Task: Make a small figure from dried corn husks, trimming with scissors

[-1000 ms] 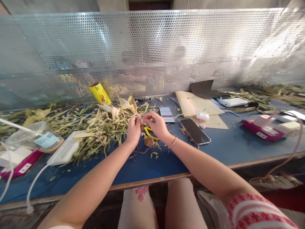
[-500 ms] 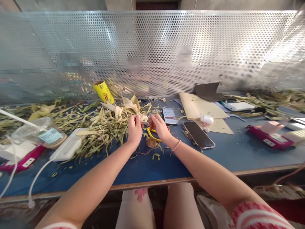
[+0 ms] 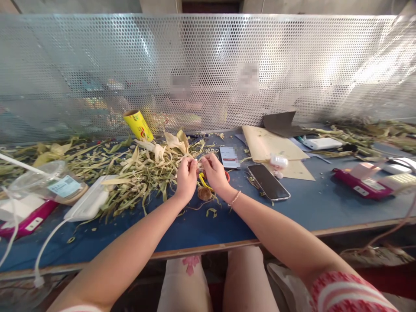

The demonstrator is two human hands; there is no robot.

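Observation:
My left hand (image 3: 186, 177) and my right hand (image 3: 215, 172) meet above the middle of the table, fingers pinched and fingertips almost touching. Something small and pale shows between them, too little to name. Just behind the left fingers stand dry, cream husk-like leaves (image 3: 177, 142); whether that hand holds their base cannot be made out. A tool with yellow (image 3: 206, 182) and red handle parts lies partly hidden under my right hand. Close below is a small brown ball (image 3: 204, 193), with a thin strand by it.
Dried stalks and leaves (image 3: 136, 177) cover the left side, near a yellow tube (image 3: 139, 125), a plastic cup (image 3: 63, 184) and a white power bank (image 3: 89, 203). On the right are a phone (image 3: 269, 182), brown paper (image 3: 274, 145) and a magenta power strip (image 3: 360, 184). A perforated metal screen (image 3: 208, 56) stands behind.
My hands have drawn closer together, and the pale piece between the fingertips shows less. The whole view has shifted slightly; the table items lie as before.

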